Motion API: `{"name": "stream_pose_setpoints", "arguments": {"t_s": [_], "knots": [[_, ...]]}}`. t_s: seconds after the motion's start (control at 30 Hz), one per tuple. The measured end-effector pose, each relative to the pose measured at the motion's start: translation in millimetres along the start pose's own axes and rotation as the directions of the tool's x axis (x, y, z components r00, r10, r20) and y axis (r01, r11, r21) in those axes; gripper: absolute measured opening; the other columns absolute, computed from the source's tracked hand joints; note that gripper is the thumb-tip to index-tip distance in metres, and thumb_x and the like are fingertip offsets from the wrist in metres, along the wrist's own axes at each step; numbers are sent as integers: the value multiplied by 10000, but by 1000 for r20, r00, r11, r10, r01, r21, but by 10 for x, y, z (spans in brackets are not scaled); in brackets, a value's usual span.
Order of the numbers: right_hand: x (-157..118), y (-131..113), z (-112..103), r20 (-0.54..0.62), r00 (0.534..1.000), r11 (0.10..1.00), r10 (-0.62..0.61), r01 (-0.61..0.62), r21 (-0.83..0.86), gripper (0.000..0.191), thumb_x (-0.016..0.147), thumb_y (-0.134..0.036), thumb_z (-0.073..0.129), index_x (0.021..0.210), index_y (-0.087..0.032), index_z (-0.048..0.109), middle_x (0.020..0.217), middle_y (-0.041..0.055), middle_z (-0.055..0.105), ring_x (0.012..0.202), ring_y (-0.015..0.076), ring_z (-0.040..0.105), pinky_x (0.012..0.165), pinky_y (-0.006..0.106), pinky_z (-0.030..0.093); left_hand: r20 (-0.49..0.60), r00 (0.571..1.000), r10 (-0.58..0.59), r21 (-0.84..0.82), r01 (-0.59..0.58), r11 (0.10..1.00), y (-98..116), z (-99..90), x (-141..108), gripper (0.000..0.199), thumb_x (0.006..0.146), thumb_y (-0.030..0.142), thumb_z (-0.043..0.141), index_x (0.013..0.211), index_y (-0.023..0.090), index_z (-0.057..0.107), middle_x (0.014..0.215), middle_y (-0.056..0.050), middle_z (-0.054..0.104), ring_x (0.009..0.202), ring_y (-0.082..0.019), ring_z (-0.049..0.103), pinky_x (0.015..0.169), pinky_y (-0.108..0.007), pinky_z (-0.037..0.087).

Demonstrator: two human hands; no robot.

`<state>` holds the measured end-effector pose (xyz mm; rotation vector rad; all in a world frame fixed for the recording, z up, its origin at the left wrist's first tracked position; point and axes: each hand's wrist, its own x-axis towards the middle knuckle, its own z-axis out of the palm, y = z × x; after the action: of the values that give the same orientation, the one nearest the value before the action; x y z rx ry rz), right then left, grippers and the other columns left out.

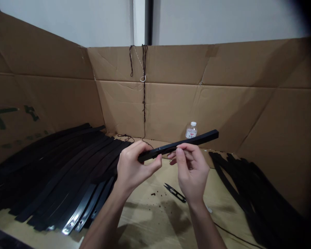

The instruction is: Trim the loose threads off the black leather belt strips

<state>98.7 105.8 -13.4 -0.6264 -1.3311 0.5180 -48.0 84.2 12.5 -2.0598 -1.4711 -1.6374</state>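
A narrow black strip (200, 138) is held up over the table, slanting up to the right. My left hand (136, 164) grips its lower left end between thumb and fingers. My right hand (193, 169) is closed in a pinch just under the middle of the strip; what lies between its fingertips is too small to name. Black thread snips (175, 193) lie on the table (150, 228) below, partly behind my right wrist. Small dark bits are scattered to their left.
Many black strips (67, 166) fan out at the left, some with shiny metal ends. More black strips (259, 193) lie at the right. A small bottle (191, 131) stands by the cardboard wall (171, 103), where dark cords (144, 90) hang. A thin cable crosses the lower right.
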Motion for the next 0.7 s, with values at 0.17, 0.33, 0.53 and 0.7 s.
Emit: {"name": "stream_pose_setpoints", "arguments": {"t_s": [0.17,0.33,0.53,0.7], "knots": [[4,4,-5,6,1000,1000,-5,5,2,62,956,-261,562,967,-209,593,735,-8,689,665,130,687,565,223,562,-21,1000,-1,-7,1,1000,-12,-19,19,188,731,254,715,636,170,576,589,41,530,542,-81,463,521,-215,340],[10,22,-2,62,998,1000,1,-1,12,42,956,-242,556,944,-219,588,752,-9,689,688,122,678,587,214,558,-66,998,-18,-14,17,1000,-70,-51,23,175,736,261,719,664,167,591,595,41,578,540,-79,495,530,-204,372],[8,32,6,80,997,1000,2,-2,1,35,951,-236,556,946,-222,588,767,-3,696,703,130,682,594,226,554,-20,997,-77,-60,76,995,-90,-83,13,172,765,301,708,705,172,613,614,35,646,544,-88,566,531,-187,414],[2,26,-8,81,997,1000,0,0,-2,35,953,-238,553,946,-223,585,758,-7,688,692,125,676,593,223,551,-13,996,-83,-42,83,996,-76,-88,12,157,745,284,708,694,176,606,571,55,609,500,-73,532,504,-182,390]]}}
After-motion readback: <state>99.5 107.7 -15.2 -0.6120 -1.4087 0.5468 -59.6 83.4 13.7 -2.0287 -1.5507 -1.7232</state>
